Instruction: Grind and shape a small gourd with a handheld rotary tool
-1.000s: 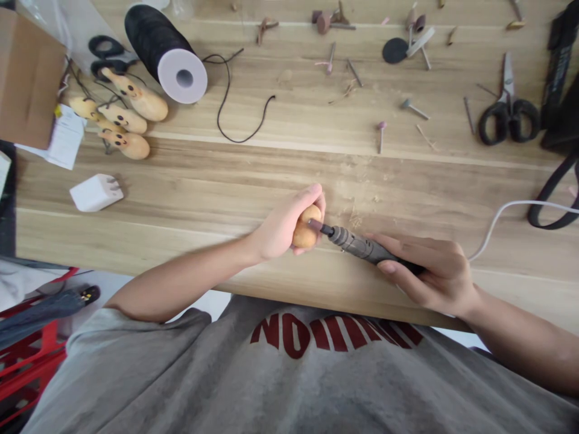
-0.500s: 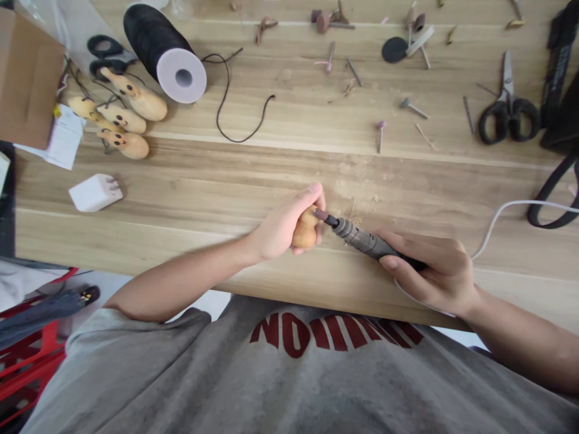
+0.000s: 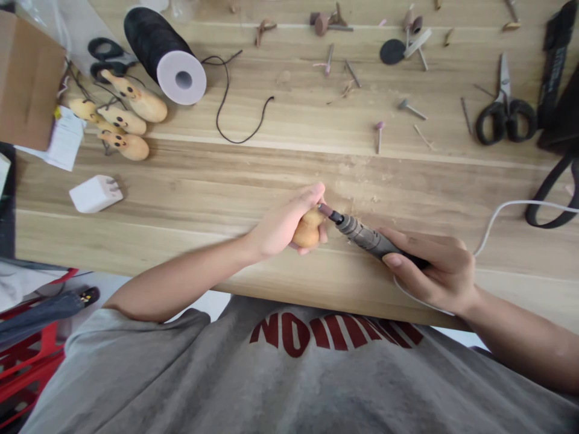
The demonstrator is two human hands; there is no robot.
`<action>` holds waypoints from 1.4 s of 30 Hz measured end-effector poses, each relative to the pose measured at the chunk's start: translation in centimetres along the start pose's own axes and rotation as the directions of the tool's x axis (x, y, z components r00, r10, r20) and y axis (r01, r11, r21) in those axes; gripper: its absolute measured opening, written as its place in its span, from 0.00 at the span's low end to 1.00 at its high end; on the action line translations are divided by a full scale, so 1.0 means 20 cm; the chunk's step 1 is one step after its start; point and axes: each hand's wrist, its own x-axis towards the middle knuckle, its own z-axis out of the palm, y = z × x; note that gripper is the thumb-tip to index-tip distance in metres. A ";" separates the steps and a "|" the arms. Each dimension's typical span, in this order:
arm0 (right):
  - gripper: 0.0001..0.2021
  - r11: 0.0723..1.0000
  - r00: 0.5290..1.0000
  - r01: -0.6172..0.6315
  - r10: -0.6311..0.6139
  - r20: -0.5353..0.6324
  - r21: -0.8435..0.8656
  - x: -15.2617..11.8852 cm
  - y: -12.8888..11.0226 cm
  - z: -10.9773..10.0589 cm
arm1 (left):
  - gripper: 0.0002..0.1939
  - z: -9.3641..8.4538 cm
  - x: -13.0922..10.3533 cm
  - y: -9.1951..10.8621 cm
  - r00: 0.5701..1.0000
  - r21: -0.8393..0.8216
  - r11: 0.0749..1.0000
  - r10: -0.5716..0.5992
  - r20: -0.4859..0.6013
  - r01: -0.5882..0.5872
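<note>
My left hand (image 3: 280,223) is closed round a small tan gourd (image 3: 307,230), its rounded lower part showing below the thumb. In my right hand (image 3: 434,268) lies a grey rotary tool (image 3: 364,236), gripped like a pen. The tool's brown sanding bit (image 3: 325,210) is at the upper part of the gourd, near my left thumb; whether it touches cannot be made out. Fine dust and shavings (image 3: 362,169) lie on the wooden table (image 3: 190,181) just beyond my hands.
Several gourds with drawn faces (image 3: 129,146) lie at left, by a black thread spool (image 3: 169,57) and a cardboard box (image 3: 29,81). A white plug adapter (image 3: 96,193) sits nearer. Loose bits (image 3: 379,135) and scissors (image 3: 506,111) lie right. A white cable (image 3: 502,208) runs there.
The rotary tool and its bit have shifted slightly to the right. The gourd has turned or moved a little in my left hand, now showing more to the right.
</note>
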 end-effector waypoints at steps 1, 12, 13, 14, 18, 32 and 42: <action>0.14 1.000 1.000 -0.002 0.002 0.000 0.002 0.00 0.00 0.00 | 0.22 0.00 0.00 0.00 1.000 -0.003 1.000 -0.011 0.002 0.011; 0.14 1.000 1.000 -0.011 0.011 0.004 0.004 0.01 0.00 0.00 | 0.21 0.00 0.01 0.01 1.000 -0.046 0.999 0.024 0.015 -0.023; 0.14 1.000 1.000 -0.015 0.015 0.011 0.006 0.00 0.00 0.00 | 0.22 0.00 0.01 0.01 0.999 -0.049 0.998 0.028 0.017 -0.027; 0.14 1.000 1.000 -0.017 0.017 0.025 0.010 -0.01 0.01 0.00 | 0.23 0.01 0.01 0.01 0.999 -0.050 0.998 0.031 0.019 -0.030; 0.16 0.999 0.996 -0.031 0.030 0.083 0.015 -0.04 0.02 0.00 | 0.24 0.01 0.00 0.02 1.000 -0.029 1.000 0.006 0.009 -0.006; 0.15 0.999 0.996 -0.039 0.039 0.083 0.001 -0.04 0.02 0.00 | 0.20 0.01 -0.01 0.02 0.996 -0.050 0.998 -0.035 0.076 0.039; 0.17 1.000 0.996 0.000 0.002 0.093 -0.016 -0.02 0.01 0.00 | 0.22 0.01 -0.01 0.03 0.999 -0.031 0.999 -0.010 0.048 0.012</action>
